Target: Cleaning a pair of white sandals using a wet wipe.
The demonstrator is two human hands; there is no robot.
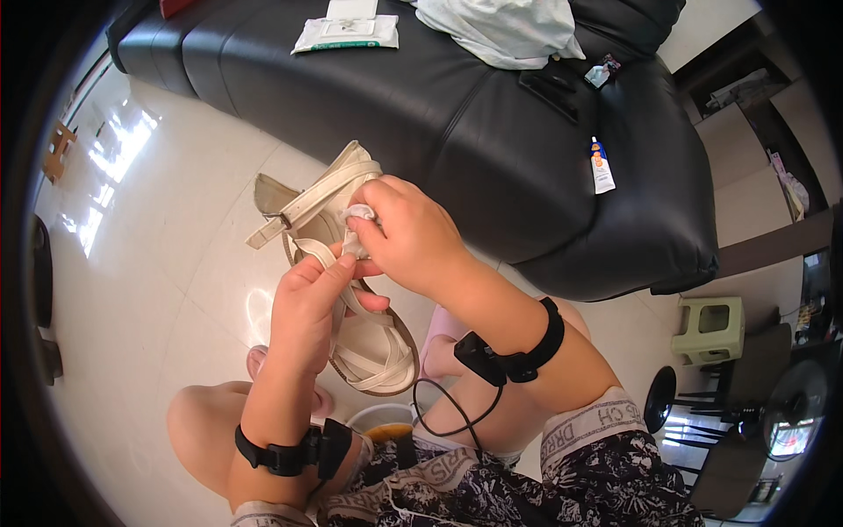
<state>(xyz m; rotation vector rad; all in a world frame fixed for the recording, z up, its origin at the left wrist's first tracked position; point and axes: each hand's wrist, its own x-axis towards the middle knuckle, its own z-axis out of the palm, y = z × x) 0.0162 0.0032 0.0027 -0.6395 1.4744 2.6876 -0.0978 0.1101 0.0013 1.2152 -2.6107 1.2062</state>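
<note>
A cream strappy sandal [379, 349] hangs in the air before me, its toe end towards my lap and its heel end away. My left hand [316, 296] grips the sandal by its middle straps, with fingers passed under them. In my right hand [405, 227] is a crumpled white wipe [357, 245], pinched between thumb and fingers and pressed near the straps. The ankle strap [316, 205] with its small buckle juts out to the left. My fingers hide part of the sandal's middle.
Ahead stands a black leather sofa [369, 99]. On it lie a wet-wipe pack [346, 34] with its lid up, a pale cloth [500, 29], a blue-and-white tube [602, 168] and a small wrapper [600, 71]. A green plastic stool [708, 329] and a fan [793, 408] stand right. A white bucket [380, 416] is below.
</note>
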